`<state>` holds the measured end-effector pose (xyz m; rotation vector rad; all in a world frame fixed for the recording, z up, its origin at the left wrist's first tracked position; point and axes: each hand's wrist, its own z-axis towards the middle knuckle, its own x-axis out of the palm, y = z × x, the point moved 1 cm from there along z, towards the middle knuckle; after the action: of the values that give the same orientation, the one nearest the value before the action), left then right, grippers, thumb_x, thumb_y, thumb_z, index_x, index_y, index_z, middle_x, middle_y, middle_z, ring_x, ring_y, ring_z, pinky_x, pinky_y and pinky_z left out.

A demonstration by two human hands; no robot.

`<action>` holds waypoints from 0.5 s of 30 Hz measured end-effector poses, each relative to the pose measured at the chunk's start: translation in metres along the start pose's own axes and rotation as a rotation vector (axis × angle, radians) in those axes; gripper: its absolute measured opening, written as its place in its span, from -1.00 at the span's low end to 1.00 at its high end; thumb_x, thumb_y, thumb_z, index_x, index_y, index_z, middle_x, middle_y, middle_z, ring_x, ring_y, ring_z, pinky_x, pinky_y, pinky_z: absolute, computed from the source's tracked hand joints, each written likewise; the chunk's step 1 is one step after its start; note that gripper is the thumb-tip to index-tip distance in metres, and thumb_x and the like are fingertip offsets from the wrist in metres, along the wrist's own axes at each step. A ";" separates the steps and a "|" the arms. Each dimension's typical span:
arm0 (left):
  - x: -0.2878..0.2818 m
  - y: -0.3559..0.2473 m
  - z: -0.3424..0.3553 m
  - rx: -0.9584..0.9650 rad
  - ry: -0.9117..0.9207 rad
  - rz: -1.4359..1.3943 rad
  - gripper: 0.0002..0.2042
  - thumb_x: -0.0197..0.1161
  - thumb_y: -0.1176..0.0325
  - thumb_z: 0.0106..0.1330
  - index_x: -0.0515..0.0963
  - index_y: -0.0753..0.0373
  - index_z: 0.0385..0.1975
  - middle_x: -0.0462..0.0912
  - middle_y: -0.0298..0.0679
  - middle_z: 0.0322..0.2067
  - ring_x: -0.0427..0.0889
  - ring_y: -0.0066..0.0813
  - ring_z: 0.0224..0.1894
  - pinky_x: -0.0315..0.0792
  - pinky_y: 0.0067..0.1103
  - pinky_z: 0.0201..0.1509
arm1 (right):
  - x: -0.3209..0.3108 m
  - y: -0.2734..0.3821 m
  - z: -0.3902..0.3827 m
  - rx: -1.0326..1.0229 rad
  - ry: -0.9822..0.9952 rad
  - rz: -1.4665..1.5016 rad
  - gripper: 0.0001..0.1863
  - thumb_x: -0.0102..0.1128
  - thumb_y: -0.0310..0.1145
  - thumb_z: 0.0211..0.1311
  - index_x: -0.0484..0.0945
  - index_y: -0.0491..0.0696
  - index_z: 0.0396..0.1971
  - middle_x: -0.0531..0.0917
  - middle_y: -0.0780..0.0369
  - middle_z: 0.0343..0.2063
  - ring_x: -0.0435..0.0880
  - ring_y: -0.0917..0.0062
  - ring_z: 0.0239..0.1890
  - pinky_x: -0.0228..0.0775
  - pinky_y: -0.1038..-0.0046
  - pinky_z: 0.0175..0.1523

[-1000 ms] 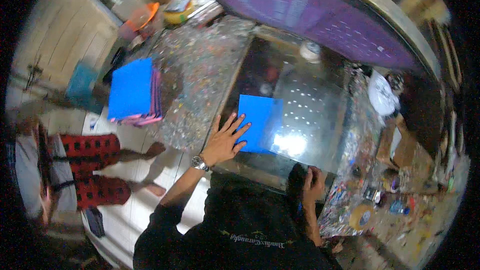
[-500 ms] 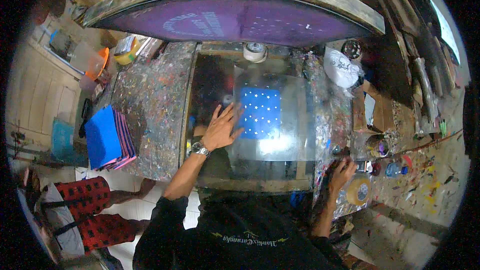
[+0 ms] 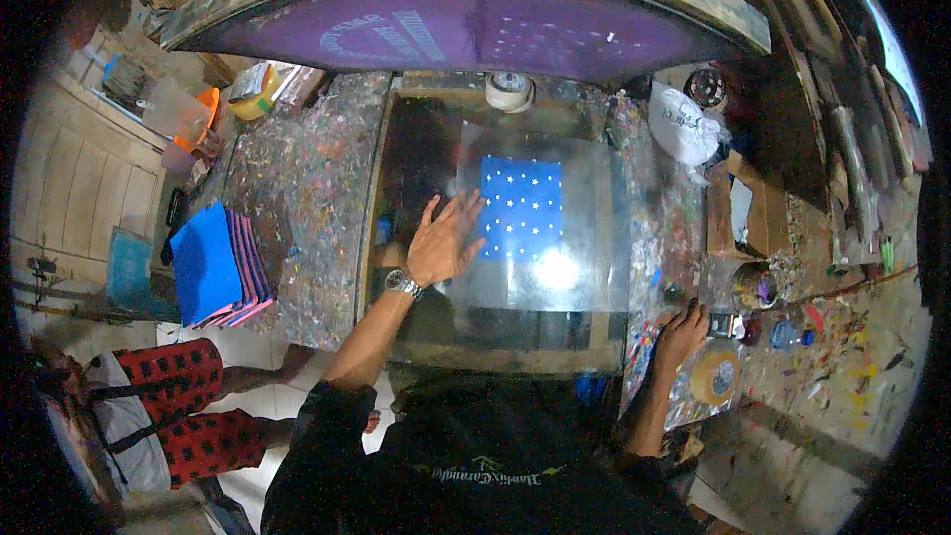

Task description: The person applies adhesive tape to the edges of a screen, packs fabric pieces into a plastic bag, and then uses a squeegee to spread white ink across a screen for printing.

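Note:
My left hand (image 3: 444, 238), a metal watch on its wrist, lies open with fingers spread at the left edge of a clear plastic sheet (image 3: 594, 282). Under or on this sheet is a blue rectangle with white stars (image 3: 522, 208); I cannot tell which. The sheet rests on a dark glass-like panel (image 3: 416, 154) in the tabletop. My right hand (image 3: 682, 335) rests on the paint-spattered right part of the table, fingers loosely bent and holding nothing I can see. Beside it lies a wide roll of tan tape (image 3: 715, 378).
A wooden-framed purple printing screen (image 3: 446, 35) is tilted up at the back. A stack of blue and pink sheets (image 3: 213, 263) sits left. A white tape roll (image 3: 510, 91), white plastic bag (image 3: 684, 124) and cardboard box (image 3: 758, 208) stand around the panel. Someone in red checked shorts (image 3: 193, 376) is at left.
The view has shifted slightly. My left hand stays by the sheet's left edge, its fingers still spread. My right hand's fingers have shifted a little on the table.

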<state>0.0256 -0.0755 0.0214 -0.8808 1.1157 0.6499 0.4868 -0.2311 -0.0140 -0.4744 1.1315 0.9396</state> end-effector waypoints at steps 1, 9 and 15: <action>0.002 0.000 0.000 0.009 0.010 0.006 -0.40 0.01 0.02 0.35 0.21 0.17 0.34 0.16 -0.19 0.39 0.10 -0.21 0.43 -0.14 -0.09 0.45 | -0.002 0.002 0.000 0.006 0.005 -0.002 -0.60 -0.08 -0.21 0.41 0.44 -0.02 0.15 0.41 0.04 0.20 0.33 0.12 0.24 0.07 0.05 0.28; 0.001 0.001 0.002 0.026 -0.004 0.064 -0.39 0.01 0.00 0.35 0.21 0.17 0.34 0.15 -0.18 0.39 0.09 -0.20 0.43 -0.13 -0.10 0.44 | -0.001 0.003 0.004 0.007 0.011 -0.058 -0.60 -0.08 -0.20 0.40 0.43 -0.01 0.14 0.39 0.06 0.20 0.34 0.15 0.23 0.14 0.00 0.20; 0.002 0.000 0.003 0.004 0.024 0.076 -0.38 0.02 -0.02 0.35 0.21 0.15 0.34 0.14 -0.20 0.39 0.08 -0.19 0.43 -0.14 -0.10 0.45 | -0.004 0.005 -0.001 -0.001 -0.025 -0.092 -0.61 0.01 -0.27 0.34 0.42 -0.01 0.13 0.43 0.07 0.16 0.37 0.16 0.20 0.15 0.01 0.20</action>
<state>0.0278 -0.0734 0.0197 -0.8478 1.1758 0.7007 0.4816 -0.2305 -0.0095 -0.5104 1.0782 0.8641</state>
